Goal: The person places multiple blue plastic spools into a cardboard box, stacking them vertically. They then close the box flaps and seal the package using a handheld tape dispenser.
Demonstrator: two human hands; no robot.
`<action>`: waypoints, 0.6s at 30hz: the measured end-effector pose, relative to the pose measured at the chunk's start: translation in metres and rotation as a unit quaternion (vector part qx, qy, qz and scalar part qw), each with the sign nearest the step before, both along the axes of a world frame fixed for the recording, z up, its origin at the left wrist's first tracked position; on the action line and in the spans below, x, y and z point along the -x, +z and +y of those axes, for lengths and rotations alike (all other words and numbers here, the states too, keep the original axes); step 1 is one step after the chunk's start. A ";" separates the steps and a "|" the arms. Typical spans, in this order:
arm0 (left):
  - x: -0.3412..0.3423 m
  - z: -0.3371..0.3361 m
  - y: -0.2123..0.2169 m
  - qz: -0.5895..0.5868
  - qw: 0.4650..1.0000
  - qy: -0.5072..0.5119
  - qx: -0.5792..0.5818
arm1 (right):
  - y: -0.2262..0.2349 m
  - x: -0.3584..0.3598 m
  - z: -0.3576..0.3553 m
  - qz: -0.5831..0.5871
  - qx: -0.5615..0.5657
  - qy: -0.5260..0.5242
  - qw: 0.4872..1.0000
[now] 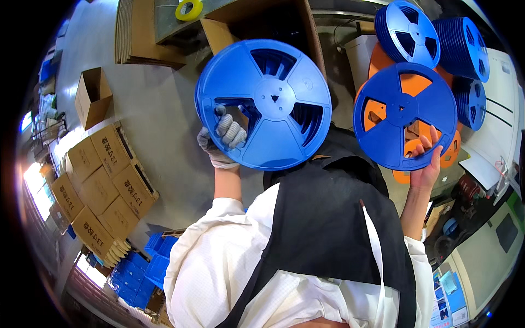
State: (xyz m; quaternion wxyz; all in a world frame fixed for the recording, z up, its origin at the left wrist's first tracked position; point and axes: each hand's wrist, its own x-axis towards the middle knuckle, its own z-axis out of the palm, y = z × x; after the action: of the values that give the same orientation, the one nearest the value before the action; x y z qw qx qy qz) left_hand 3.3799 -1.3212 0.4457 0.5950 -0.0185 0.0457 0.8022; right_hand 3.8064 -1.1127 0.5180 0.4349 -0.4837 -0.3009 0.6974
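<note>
My left hand (227,134), in a grey-white knitted glove, is closed on a stack of blue plastic reels (268,112). Its fingers reach through one window of the front reel and wrap over the rim. Several rims show behind that front reel, so the stack is thick. To the right, my bare right hand (429,150) grips a blue reel (403,104) by its lower right edge. The fingers come through a window of the reel, and orange reels (377,60) show behind it. Both lots of reels are held up in front of me, apart from each other.
Further blue reel stacks (465,49) stand at the upper right. Ahead is an open carton (219,34), with a yellow tape roll (188,10) and upright flattened cartons (128,33) to its left. Closed cartons (101,183) are piled at left, near blue bins (131,279).
</note>
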 end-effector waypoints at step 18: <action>-0.016 0.029 0.024 0.152 0.982 -0.048 0.101 | 0.001 0.002 0.005 0.350 0.078 -0.019 0.933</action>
State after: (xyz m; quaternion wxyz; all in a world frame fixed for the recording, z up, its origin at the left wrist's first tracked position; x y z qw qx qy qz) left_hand 3.3959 -1.2921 0.4702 0.6139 0.0460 0.2178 0.7574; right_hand 3.8044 -1.1078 0.5192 0.4866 -0.2472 -0.0655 0.8354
